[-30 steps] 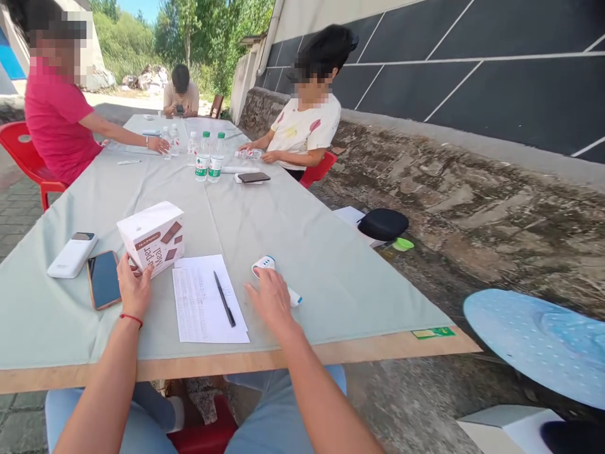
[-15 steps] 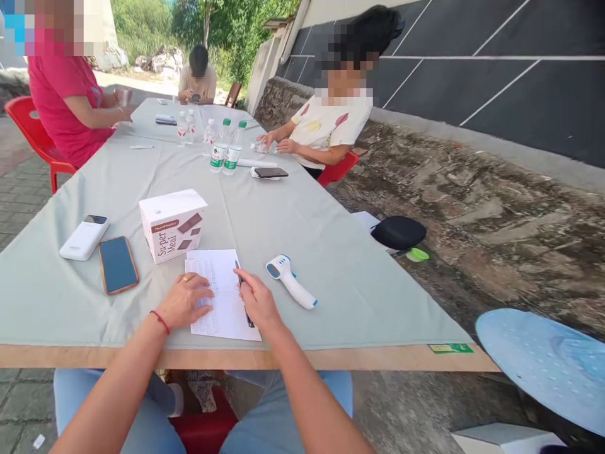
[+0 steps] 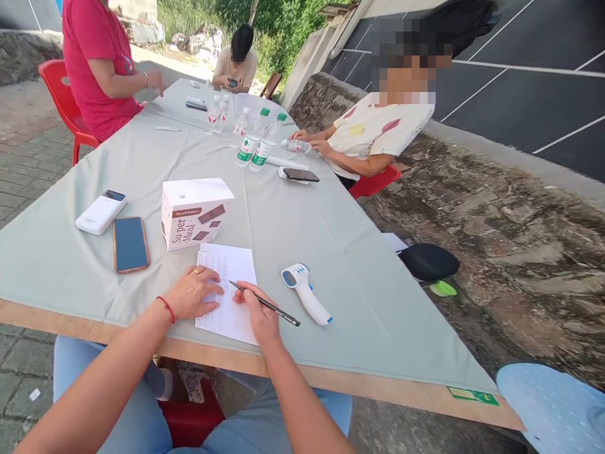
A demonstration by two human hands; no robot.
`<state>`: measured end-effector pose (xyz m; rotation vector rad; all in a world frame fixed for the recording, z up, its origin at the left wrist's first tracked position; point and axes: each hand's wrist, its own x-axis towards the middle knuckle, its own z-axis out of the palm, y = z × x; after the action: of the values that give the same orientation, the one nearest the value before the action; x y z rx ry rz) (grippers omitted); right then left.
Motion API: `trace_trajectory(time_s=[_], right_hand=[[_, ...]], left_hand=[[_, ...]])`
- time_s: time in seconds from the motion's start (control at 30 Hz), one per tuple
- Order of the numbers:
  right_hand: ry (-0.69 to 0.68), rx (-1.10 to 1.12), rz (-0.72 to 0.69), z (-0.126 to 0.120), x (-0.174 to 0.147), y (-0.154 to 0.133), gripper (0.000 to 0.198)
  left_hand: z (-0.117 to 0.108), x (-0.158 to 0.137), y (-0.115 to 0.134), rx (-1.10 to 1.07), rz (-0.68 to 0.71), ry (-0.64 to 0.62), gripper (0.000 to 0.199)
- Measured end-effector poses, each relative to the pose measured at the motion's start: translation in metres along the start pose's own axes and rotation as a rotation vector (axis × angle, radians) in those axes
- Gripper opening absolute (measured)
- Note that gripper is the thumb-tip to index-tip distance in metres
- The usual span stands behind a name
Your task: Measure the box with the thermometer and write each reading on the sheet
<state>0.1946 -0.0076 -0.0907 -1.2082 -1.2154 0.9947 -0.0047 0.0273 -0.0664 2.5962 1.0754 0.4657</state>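
Note:
A sheet of paper (image 3: 239,268) with rows of small writing on its left part lies on the cloth-covered table in front of me. My left hand (image 3: 196,292) rests flat on the sheet's left side, fingers spread. In my right hand (image 3: 259,312) is a slim black pen (image 3: 278,310), gripped in a writing hold, its tip at the middle of the paper. Just beyond the sheet stands a white and brown "Su-per Meal" box (image 3: 196,214). To the right of my right hand lies a white infrared thermometer (image 3: 307,294).
Left of the box are a phone (image 3: 131,244) and a white power bank (image 3: 101,212). Farther back stand several water bottles (image 3: 259,150) near another phone (image 3: 301,175). Three people sit around the table (image 3: 359,315); a blue patterned round object (image 3: 553,403) is by its right corner.
The pen has turned from lying along the paper's right edge to a writing hold, its tip now over the sheet. The view has shifted and tilted; my left hand stays on the paper.

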Motion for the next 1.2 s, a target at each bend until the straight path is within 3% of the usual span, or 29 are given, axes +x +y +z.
trace_trajectory(time_s=[0.37,0.73,1.2], right_hand=[[0.070,-0.257,-0.058,0.0092,0.0060,0.0019,0.019],[-0.009,-0.321,-0.097,0.0103,0.0046,-0.0003,0.020],[-0.004,-0.335,-0.111,0.0101,0.0057,0.0015,0.020]], left_hand=[[-0.0021,0.0004,0.0005,0.001,0.009,-0.008,0.025],[-0.0024,0.0012,0.0013,-0.014,0.002,-0.004,0.025],[-0.0029,0.0013,0.0012,-0.015,0.004,-0.003,0.025]])
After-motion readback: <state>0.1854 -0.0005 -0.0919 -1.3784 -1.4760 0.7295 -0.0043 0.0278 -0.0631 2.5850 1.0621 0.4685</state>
